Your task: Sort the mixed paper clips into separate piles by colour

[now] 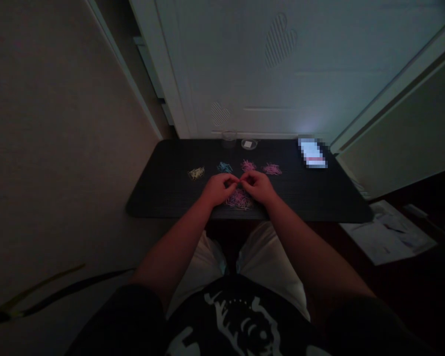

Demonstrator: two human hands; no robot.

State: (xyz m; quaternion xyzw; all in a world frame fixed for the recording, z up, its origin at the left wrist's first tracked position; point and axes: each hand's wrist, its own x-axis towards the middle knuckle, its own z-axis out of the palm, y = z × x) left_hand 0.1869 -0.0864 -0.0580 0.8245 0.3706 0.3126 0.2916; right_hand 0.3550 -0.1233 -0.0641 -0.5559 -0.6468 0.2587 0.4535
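Note:
My left hand (218, 189) and my right hand (258, 187) meet over a mixed pile of small coloured pieces (239, 200) near the front edge of a low black table (163, 188). Both hands have their fingers pinched together, fingertips touching at the middle; what they pinch is too small to make out. Beyond them lie sorted little heaps: a yellow heap (196, 173), a blue heap (224, 167), a pink heap (248, 165) and another pink heap (272, 169).
A clear cup (229, 139) and a small glass dish (249, 144) stand at the table's far edge by a white door. A lit phone (312, 153) lies at the far right. Papers (387, 232) lie on the floor to the right. The room is dim.

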